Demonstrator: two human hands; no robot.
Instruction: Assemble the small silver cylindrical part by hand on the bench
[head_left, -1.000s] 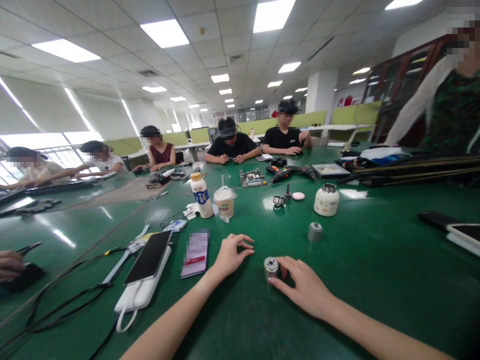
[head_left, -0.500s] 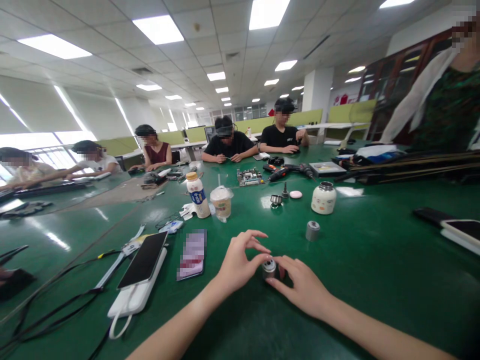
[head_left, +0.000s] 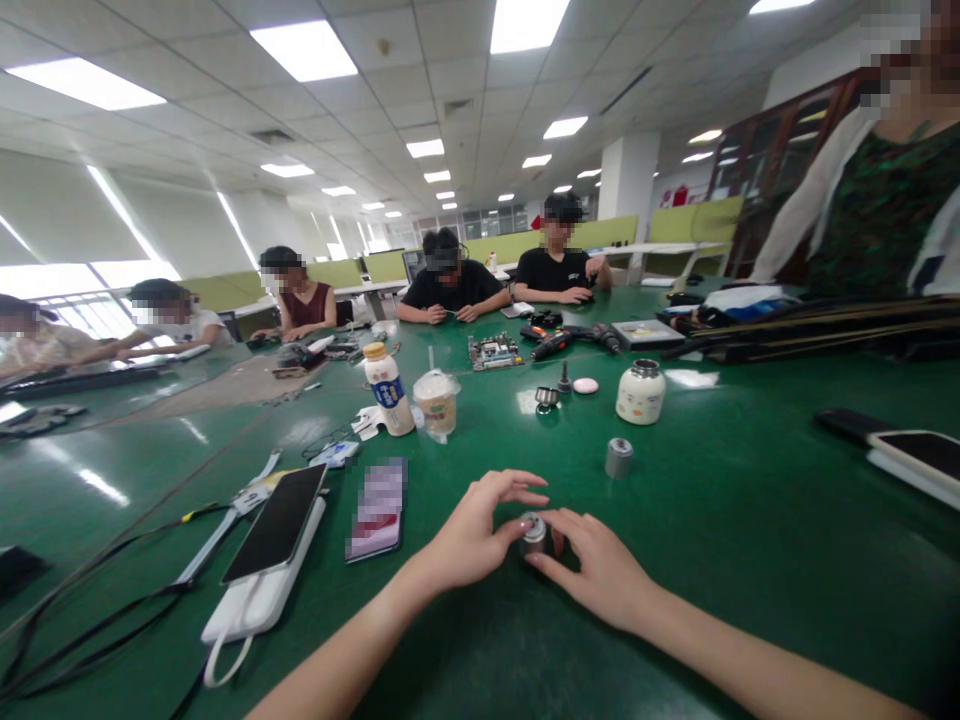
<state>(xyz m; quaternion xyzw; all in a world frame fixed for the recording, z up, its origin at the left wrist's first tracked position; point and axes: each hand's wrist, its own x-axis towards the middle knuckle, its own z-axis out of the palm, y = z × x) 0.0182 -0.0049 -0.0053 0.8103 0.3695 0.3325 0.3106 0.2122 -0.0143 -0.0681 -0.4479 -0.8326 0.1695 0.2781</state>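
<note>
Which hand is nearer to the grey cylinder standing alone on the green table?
Right. The right hand lies nearer the camera than the grey cylinder, not touching it; the left hand is farther off, to its left. Both hands hold a small metal part.

A big open office work room.
I see one long green desk (head_left: pixel 750 520), people (head_left: pixel 453 290) sitting around it, bright ceiling lights (head_left: pixel 304 50) and a circuit board (head_left: pixel 494 351).

Bottle label (head_left: pixel 389 392): blue print, too small to read.
Phone screen (head_left: pixel 380 500): blurred, unreadable.
Wall signs (head_left: pixel 679 196): red, too distant to read.
Jar (head_left: pixel 640 396): faint marks, illegible.
Legible text: 0 items.
</note>
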